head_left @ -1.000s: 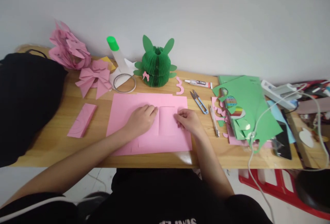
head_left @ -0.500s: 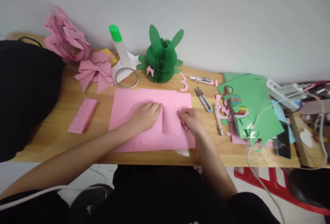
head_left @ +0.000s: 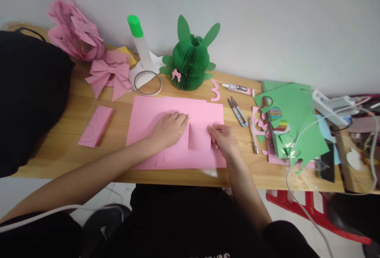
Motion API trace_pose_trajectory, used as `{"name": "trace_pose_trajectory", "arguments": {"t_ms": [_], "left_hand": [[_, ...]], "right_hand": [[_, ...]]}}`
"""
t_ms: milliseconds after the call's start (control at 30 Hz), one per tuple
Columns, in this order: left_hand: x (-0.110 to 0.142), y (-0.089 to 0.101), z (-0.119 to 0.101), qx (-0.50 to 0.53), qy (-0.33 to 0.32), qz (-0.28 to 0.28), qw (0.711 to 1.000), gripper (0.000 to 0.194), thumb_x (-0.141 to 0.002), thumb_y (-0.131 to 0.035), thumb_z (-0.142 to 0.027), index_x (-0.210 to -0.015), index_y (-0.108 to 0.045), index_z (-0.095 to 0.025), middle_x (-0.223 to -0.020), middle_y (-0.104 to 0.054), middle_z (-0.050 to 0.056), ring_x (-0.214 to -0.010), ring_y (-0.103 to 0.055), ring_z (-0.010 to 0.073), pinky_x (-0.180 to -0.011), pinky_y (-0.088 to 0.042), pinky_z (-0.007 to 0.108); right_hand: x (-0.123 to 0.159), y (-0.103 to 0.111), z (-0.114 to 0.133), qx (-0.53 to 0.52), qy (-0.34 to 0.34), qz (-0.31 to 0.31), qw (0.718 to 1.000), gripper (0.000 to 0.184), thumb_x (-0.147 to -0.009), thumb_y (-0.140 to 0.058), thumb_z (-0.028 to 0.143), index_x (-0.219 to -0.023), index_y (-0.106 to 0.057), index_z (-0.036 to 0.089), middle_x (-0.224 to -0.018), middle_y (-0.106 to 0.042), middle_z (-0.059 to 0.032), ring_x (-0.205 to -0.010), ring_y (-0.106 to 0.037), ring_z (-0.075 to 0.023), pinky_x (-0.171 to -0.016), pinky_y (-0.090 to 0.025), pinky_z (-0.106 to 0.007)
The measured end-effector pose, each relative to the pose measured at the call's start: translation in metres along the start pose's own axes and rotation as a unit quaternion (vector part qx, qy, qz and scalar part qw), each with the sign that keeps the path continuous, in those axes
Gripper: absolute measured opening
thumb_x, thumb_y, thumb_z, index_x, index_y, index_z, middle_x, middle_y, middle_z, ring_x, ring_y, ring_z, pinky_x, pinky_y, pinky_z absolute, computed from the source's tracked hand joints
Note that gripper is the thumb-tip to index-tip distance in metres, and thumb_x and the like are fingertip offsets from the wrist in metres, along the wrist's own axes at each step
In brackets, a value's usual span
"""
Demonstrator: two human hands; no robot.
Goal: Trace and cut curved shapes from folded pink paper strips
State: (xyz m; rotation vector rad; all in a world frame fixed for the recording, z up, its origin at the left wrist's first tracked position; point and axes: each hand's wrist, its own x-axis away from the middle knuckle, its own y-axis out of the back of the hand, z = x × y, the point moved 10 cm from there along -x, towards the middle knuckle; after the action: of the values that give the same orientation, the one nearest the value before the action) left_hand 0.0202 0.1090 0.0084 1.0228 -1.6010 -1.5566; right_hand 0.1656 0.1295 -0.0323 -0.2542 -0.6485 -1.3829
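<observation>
Pink paper sheets [head_left: 145,115] lie overlapped on the wooden table in front of me. On top is a pink paper [head_left: 198,137] with a crease down it, its right part raised a little. My left hand [head_left: 172,128] rests palm down on this paper, left of the crease, fingers stretched out. With thumb and fingers my right hand [head_left: 222,139] pinches the paper's right edge; the other fingers curl under and are partly hidden.
Behind the sheets stand a green honeycomb paper figure [head_left: 191,64] and a green-capped glue bottle [head_left: 142,50]. To the right lie thread snips [head_left: 237,111], a pen [head_left: 253,135], a glue tube [head_left: 238,88] and green paper [head_left: 299,119]. A folded pink block [head_left: 96,126] lies left.
The view has shifted slightly, so the table's things sit a little differently in the picture. Both hands keep nearly the same places on the pink paper.
</observation>
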Motion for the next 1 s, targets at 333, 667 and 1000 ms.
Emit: {"name": "trace_pose_trajectory", "arguments": {"t_ms": [333, 667, 1000], "left_hand": [[0.001, 0.003, -0.001, 0.001, 0.027, -0.010, 1.000, 0.044, -0.088, -0.032, -0.004, -0.124, -0.057, -0.001, -0.088, -0.065, 0.017, -0.088, -0.061, 0.0286, -0.069, -0.046, 0.039], [0.002, -0.001, 0.000, 0.014, 0.028, -0.029, 0.999, 0.042, -0.089, -0.031, -0.006, -0.120, -0.058, 0.000, -0.087, -0.064, 0.017, -0.085, -0.059, 0.0286, -0.069, -0.042, 0.039], [0.002, -0.001, 0.003, 0.051, 0.048, -0.025, 0.997, 0.041, -0.088, -0.035, -0.007, -0.121, -0.059, -0.004, -0.092, -0.064, 0.017, -0.090, -0.059, 0.0274, -0.072, -0.041, 0.038]], "right_hand": [[0.009, -0.001, 0.000, 0.033, -0.026, 0.019, 0.999, 0.043, -0.072, -0.070, 0.040, -0.045, -0.043, 0.019, -0.032, -0.039, 0.0072, -0.026, -0.028, -0.0025, -0.027, -0.018, -0.017], [0.023, 0.003, -0.009, 0.033, -0.058, 0.051, 0.996, 0.044, -0.070, -0.072, 0.043, -0.046, -0.044, 0.019, -0.033, -0.041, 0.0074, -0.025, -0.029, -0.0018, -0.026, -0.017, -0.015], [0.026, 0.007, -0.023, 0.071, -0.061, 0.043, 0.995, 0.036, -0.068, -0.071, 0.036, -0.048, -0.047, 0.019, -0.031, -0.042, 0.0074, -0.025, -0.031, -0.0033, -0.025, -0.021, -0.016]]}}
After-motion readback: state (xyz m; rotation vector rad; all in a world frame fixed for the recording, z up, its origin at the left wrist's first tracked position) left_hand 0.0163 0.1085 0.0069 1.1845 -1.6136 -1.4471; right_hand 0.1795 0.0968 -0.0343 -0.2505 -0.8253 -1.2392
